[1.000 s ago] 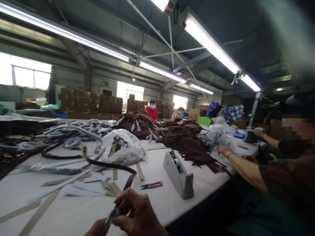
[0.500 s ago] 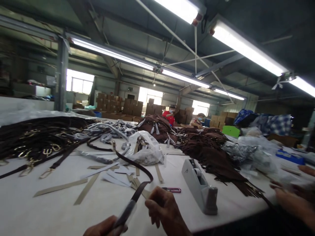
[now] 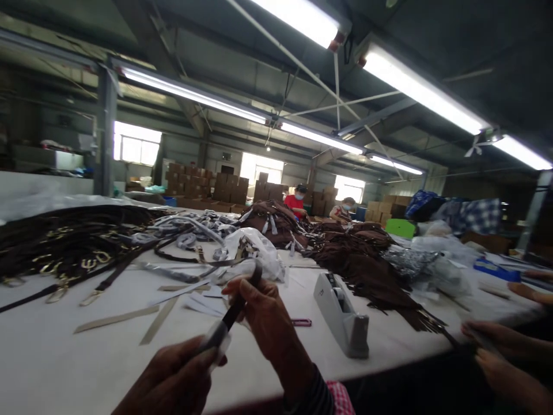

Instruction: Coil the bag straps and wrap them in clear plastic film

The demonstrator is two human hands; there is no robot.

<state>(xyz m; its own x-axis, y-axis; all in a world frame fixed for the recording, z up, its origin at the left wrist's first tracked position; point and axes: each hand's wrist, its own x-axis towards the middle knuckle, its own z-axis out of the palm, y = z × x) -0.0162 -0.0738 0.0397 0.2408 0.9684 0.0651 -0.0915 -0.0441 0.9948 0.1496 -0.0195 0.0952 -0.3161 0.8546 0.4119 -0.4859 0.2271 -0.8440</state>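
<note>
My left hand is closed around a dark brown strap where clear plastic wrapping covers it. Farther up the same strap, my right hand pinches it between thumb and fingers. Beyond my hands, the strap's far part runs back over the table toward a gold-coloured buckle. Paper strips in tan and white lie on the white table beyond my left hand. Right of my right hand are a pink-handled cutter and a grey tape dispenser.
Dark straps with gold clasps pile up at left. A clear plastic bag stands mid-table. Brown fringed pieces heap at right. A co-worker's hands are at the right edge; two people sit farther back.
My right hand has risen from beside the strap and taken hold of it. My left hand has come further into view, still holding the wrapped part.
</note>
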